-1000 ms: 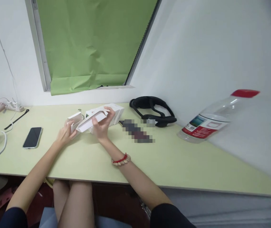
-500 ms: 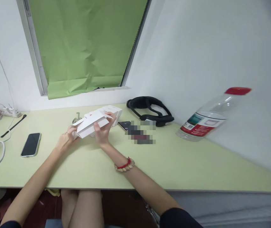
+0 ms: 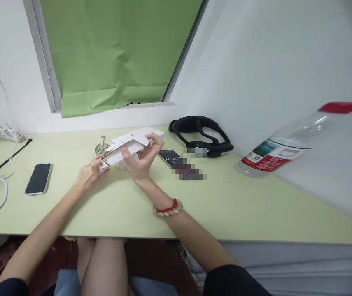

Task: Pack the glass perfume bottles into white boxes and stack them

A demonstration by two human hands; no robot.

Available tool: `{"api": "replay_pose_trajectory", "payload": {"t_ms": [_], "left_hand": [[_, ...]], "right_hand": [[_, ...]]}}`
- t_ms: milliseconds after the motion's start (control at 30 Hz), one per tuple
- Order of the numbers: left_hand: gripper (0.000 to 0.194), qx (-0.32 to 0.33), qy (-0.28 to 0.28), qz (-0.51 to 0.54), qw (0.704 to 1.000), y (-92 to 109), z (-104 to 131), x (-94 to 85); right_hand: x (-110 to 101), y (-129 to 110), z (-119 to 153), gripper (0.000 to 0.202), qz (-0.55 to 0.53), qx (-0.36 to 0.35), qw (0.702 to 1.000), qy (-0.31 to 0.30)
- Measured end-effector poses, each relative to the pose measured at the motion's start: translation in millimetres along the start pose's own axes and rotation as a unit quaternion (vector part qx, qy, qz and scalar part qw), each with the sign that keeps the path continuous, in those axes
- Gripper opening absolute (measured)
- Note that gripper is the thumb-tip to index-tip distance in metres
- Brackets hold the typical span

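A white cardboard box (image 3: pixel 123 149) is held up over the table between my two hands, tilted, with loose flaps sticking out. My left hand (image 3: pixel 89 172) is closed on its near left end, the fingers pinching the edge. At the other end my right hand (image 3: pixel 143 161) grips it, thumb against the near panel and fingers curled over the far edge. Another white box (image 3: pixel 119 164) stands just behind, mostly hidden by the held one. Left of that box is a small clear glass bottle (image 3: pixel 101 147), partly covered by my left hand and the cardboard.
A phone (image 3: pixel 38 179) lies at the left, near a black strip (image 3: pixel 14 153) and a white cable (image 3: pixel 1 205). To the right are a lit phone (image 3: pixel 169 158), partly blurred out, a black headset (image 3: pixel 202 133) and a tilted plastic bottle (image 3: pixel 274 150) by the wall.
The held box has turned and its side facing me looks more open. My right hand has spread its fingers further along the far edge. The whole view has shifted slightly.
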State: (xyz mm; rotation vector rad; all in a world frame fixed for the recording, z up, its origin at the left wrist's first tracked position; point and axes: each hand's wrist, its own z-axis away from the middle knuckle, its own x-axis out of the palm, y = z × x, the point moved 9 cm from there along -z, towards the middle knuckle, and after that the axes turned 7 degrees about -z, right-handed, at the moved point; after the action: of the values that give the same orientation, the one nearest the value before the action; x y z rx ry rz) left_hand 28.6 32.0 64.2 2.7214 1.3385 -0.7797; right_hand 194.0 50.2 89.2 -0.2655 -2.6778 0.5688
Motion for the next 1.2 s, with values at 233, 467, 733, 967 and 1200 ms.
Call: {"api": "replay_pose_trajectory", "payload": {"t_ms": [233, 467, 733, 967, 1200], "left_hand": [[0.034, -0.066, -0.024, 0.033, 0.997, 2.0, 7.9, 8.7], [0.038, -0.08, -0.055, 0.019, 0.995, -1.2, 17.6, 22.7], [0.054, -0.215, -0.132, 0.07, 0.965, -36.6, 36.6, 43.7], [0.053, -0.229, -0.13, 0.08, 0.961, -40.0, 38.1, 42.5], [0.04, -0.119, -0.118, 0.003, 0.986, -32.3, 31.7, 39.0]], "right_hand": [[4.5, -8.7, 2.1, 0.053, 0.045, -0.04, 0.998, -0.009], [1.5, -10.3, -1.1, 0.047, 0.059, -0.06, 0.996, -0.033], [1.9, 2.1, 7.1, 0.047, -0.033, -0.003, 0.999, -0.009], [4.4, 12.9, 13.8, 0.05, -0.02, 0.091, 0.996, 0.0], [1.6, 23.9, 9.3, 0.05, 0.042, 0.046, 0.998, -0.02]]}}
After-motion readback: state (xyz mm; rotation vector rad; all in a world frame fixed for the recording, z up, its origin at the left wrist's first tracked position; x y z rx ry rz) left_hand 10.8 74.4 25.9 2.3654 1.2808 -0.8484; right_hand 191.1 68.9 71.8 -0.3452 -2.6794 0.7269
